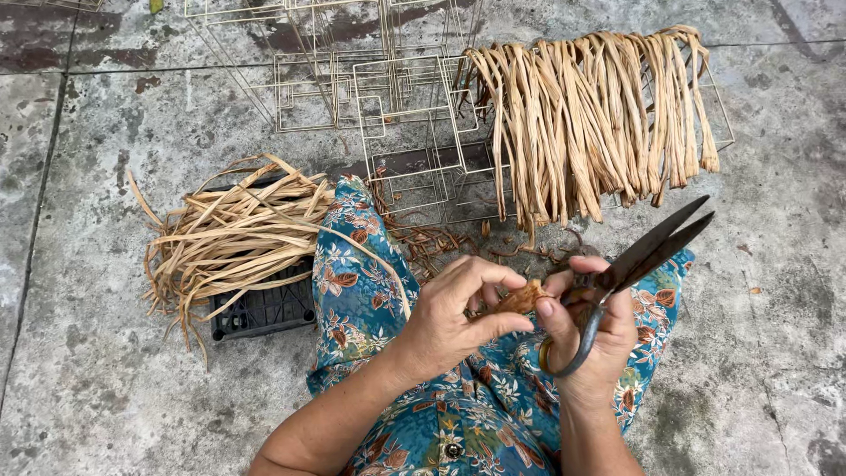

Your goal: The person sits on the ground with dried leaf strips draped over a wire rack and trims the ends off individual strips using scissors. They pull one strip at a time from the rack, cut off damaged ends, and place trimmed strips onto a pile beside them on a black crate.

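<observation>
On the concrete floor (106, 388), beyond the person's floral-clad knees, wire frames (388, 106) stand with a hank of dried strips (599, 115) draped over them, and left of the frames a looser bundle (238, 234) lies across a black crate (264, 310). Nearer than the frames, over the lap, the left hand (449, 322) pinches a small brown fibre stub (522, 300) between thumb and fingers. Touching it from the right, the right hand (595, 330) is closed around the handles of dark scissors (648, 251), blades nearly together and pointing away; I'd judge a clean trim needs the stub held taut and fingertips back from the blades.
</observation>
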Demonstrator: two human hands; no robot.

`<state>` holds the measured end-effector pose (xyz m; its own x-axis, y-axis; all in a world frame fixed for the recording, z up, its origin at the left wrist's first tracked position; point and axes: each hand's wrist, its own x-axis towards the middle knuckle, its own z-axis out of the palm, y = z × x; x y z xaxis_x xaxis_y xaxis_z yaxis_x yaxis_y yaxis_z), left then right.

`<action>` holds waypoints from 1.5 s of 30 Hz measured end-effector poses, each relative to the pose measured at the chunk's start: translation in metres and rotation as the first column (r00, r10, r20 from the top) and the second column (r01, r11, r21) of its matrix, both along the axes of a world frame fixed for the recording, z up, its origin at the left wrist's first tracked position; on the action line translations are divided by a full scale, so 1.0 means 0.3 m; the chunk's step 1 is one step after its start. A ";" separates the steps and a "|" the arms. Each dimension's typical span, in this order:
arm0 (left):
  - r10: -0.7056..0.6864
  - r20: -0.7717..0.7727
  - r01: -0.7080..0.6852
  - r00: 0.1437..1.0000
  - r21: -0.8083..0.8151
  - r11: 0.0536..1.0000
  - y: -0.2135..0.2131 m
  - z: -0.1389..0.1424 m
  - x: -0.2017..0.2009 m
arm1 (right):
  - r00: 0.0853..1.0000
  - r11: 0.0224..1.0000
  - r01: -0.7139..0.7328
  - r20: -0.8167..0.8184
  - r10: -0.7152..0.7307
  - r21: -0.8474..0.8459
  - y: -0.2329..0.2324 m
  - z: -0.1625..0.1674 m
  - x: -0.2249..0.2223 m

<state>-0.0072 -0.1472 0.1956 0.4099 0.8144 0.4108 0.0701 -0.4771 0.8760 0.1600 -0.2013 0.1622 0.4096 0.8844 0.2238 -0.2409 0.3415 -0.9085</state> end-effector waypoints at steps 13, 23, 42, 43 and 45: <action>0.008 0.505 0.334 0.863 -0.583 0.741 0.027 -0.173 0.000 | 0.905 0.965 -0.178 0.353 0.237 -0.192 -0.035 -0.036 0.016; 0.037 0.396 0.187 0.918 -0.511 0.839 0.022 -0.174 -0.011 | 0.652 0.979 -0.001 0.743 0.154 -0.202 -0.062 -0.007 -0.013; 0.067 0.412 0.192 0.909 -0.556 0.809 0.019 -0.172 -0.006 | 0.922 0.949 -0.063 0.346 0.174 -0.310 -0.090 -0.140 -0.009; 0.070 0.420 0.195 0.905 -0.556 0.808 0.018 -0.172 -0.007 | 0.938 0.960 -0.070 0.309 0.155 -0.270 -0.091 -0.146 -0.008; 0.074 0.433 0.209 0.898 -0.570 0.795 0.015 -0.173 -0.005 | 0.956 0.966 -0.122 0.233 0.176 -0.228 -0.079 -0.160 -0.008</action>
<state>-0.0088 -0.1426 0.1436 0.3793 0.9253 0.0007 -0.3757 0.1533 0.9139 0.1576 -0.2250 0.1143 0.2247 0.9687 0.1053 -0.0307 0.1150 -0.9929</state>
